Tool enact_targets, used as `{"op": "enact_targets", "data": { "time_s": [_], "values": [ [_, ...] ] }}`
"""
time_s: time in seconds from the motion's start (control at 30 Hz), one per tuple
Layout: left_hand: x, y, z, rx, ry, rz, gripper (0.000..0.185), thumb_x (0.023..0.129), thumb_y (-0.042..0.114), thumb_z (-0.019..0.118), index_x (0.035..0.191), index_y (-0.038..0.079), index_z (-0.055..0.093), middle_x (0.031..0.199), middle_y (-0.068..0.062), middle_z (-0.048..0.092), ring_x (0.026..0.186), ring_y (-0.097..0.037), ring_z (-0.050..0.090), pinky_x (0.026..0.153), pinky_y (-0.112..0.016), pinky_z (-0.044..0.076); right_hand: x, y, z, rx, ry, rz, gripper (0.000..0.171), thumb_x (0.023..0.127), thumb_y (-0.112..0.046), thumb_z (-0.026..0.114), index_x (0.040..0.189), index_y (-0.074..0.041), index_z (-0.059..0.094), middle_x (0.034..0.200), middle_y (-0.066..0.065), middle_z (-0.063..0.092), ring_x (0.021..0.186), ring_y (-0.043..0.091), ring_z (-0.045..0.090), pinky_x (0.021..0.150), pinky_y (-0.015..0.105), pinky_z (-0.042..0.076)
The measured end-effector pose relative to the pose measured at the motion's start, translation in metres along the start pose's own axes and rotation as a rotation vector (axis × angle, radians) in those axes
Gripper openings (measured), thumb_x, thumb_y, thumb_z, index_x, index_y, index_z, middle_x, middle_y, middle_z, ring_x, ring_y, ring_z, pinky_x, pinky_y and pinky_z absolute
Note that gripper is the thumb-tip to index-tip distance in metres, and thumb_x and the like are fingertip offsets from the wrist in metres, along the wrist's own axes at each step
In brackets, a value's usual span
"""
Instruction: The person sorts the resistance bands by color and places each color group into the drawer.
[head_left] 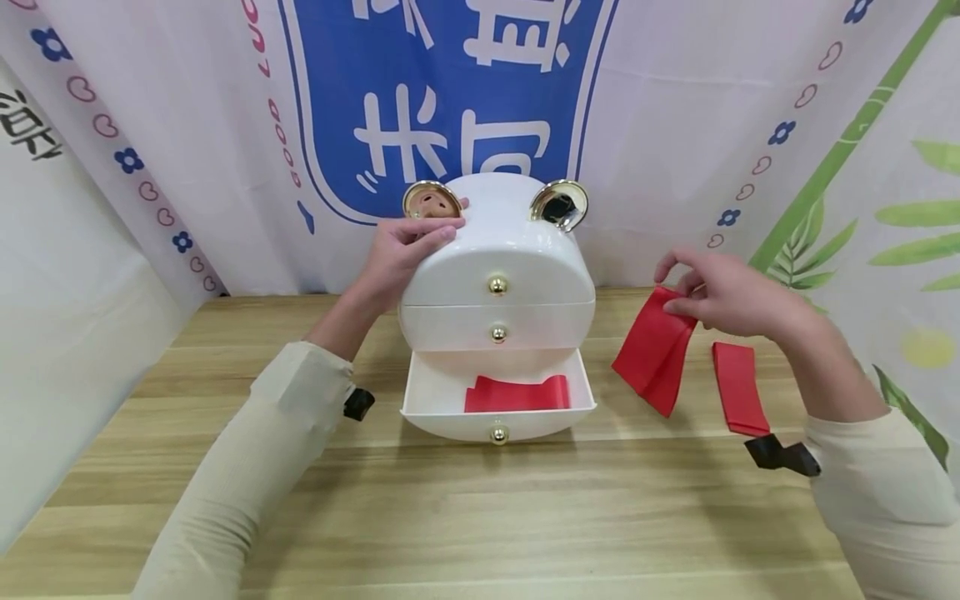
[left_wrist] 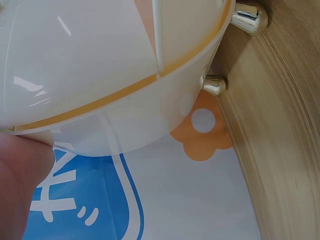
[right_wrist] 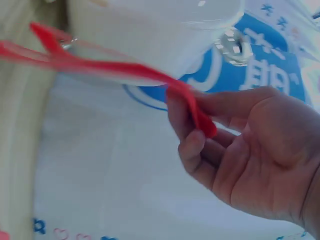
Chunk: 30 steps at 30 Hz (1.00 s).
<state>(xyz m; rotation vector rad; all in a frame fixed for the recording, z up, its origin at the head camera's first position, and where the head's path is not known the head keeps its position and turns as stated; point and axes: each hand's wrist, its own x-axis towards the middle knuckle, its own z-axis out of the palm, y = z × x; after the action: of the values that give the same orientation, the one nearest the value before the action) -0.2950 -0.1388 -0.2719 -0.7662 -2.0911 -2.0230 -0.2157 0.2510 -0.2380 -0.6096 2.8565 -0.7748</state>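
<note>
The white drawer box (head_left: 497, 283) stands at the table's centre, toward 12 o'clock from the person. Its bottom drawer (head_left: 498, 408) is pulled open, and one folded red band (head_left: 517, 393) already lies inside it. The two upper drawers are closed.

The left hand (head_left: 401, 254) rests on the box's top at about 10 o'clock, just below the gold ear (head_left: 431, 201). Its fingers lie along the curved shell, steadying it rather than gripping; the left wrist view shows only a fingertip against the white wall.

The right hand (head_left: 731, 292), at 3 o'clock from the box, pinches a second red band (head_left: 651, 354) at its upper edge between thumb and fingers. The band hangs folded, clear of the table (head_left: 480, 517). The right wrist view confirms the pinch. A third red band (head_left: 738, 387) lies flat on the table just beside the hand, toward 5 o'clock.

Judgement: the work is at the carrying stage, with one band stowed, one in hand and one waiting. The next move would call for bringing the held band toward 9 o'clock, over the open drawer, and lowering it beside the band already there. Its loose tail may catch on the drawer's front wall.
</note>
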Motion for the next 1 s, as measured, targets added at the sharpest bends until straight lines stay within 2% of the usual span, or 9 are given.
{"op": "enact_targets", "data": {
  "time_s": [0.17, 0.33, 0.5, 0.63, 0.77, 0.83, 1.0],
  "values": [
    [0.0, 0.0, 0.0, -0.015, 0.003, -0.001, 0.018, 0.088, 0.016, 0.067, 0.104, 0.009, 0.074, 0.104, -0.005, 0.071, 0.091, -0.02, 0.068, 0.063, -0.027, 0.056, -0.008, -0.018, -0.009, 0.115, 0.039, -0.061, 0.023, 0.09, -0.003, 0.062, 0.105, -0.008, 0.044, 0.087, 0.012, 0.065, 0.061, 0.024, 0.061, 0.049, 0.034, 0.053],
    [0.0, 0.0, 0.0, -0.022, 0.006, -0.013, 0.019, 0.088, 0.016, 0.068, 0.104, 0.009, 0.074, 0.103, -0.005, 0.071, 0.084, -0.02, 0.069, 0.062, -0.027, 0.056, -0.015, -0.027, -0.018, 0.208, 0.04, -0.159, 0.017, 0.092, -0.006, 0.06, 0.101, -0.008, 0.046, 0.086, 0.013, 0.063, 0.059, 0.027, 0.063, 0.049, 0.037, 0.054],
    [0.0, 0.0, 0.001, -0.039, 0.004, -0.014, 0.018, 0.087, 0.015, 0.068, 0.103, 0.009, 0.075, 0.1, -0.005, 0.072, 0.077, -0.019, 0.069, 0.061, -0.027, 0.056, -0.014, -0.035, -0.026, 0.297, 0.039, -0.352, 0.01, 0.092, 0.004, 0.056, 0.098, -0.003, 0.056, 0.088, 0.013, 0.062, 0.061, 0.027, 0.063, 0.051, 0.035, 0.055],
    [-0.001, 0.001, 0.001, -0.043, 0.002, -0.022, 0.018, 0.088, 0.015, 0.068, 0.103, 0.01, 0.075, 0.1, -0.006, 0.071, 0.076, -0.02, 0.069, 0.061, -0.028, 0.056, -0.012, -0.041, -0.029, 0.345, 0.007, -0.486, 0.018, 0.088, 0.012, 0.055, 0.099, 0.001, 0.063, 0.091, 0.012, 0.062, 0.061, 0.026, 0.063, 0.055, 0.03, 0.056],
    [-0.001, 0.0, 0.001, -0.037, 0.0, -0.027, 0.018, 0.088, 0.016, 0.068, 0.104, 0.01, 0.075, 0.101, -0.006, 0.071, 0.076, -0.02, 0.07, 0.06, -0.028, 0.056, -0.01, -0.05, -0.027, 0.316, -0.003, -0.492, 0.023, 0.087, 0.011, 0.059, 0.104, -0.001, 0.068, 0.094, 0.009, 0.065, 0.065, 0.024, 0.064, 0.06, 0.026, 0.055],
    [0.0, 0.0, 0.001, -0.036, -0.002, -0.021, 0.018, 0.088, 0.016, 0.068, 0.104, 0.01, 0.075, 0.1, -0.006, 0.071, 0.075, -0.02, 0.07, 0.06, -0.028, 0.056, -0.008, -0.055, -0.025, 0.294, -0.003, -0.482, 0.024, 0.086, 0.008, 0.061, 0.105, -0.003, 0.069, 0.092, 0.008, 0.067, 0.065, 0.023, 0.064, 0.059, 0.024, 0.054],
    [0.001, -0.002, 0.001, -0.041, 0.003, -0.001, 0.017, 0.088, 0.014, 0.068, 0.103, 0.009, 0.075, 0.099, -0.005, 0.072, 0.076, -0.019, 0.07, 0.06, -0.027, 0.056, -0.001, -0.07, -0.014, 0.333, -0.012, -0.479, 0.022, 0.085, 0.004, 0.065, 0.106, -0.003, 0.071, 0.082, 0.01, 0.069, 0.06, 0.023, 0.063, 0.052, 0.024, 0.05]
  ]
}}
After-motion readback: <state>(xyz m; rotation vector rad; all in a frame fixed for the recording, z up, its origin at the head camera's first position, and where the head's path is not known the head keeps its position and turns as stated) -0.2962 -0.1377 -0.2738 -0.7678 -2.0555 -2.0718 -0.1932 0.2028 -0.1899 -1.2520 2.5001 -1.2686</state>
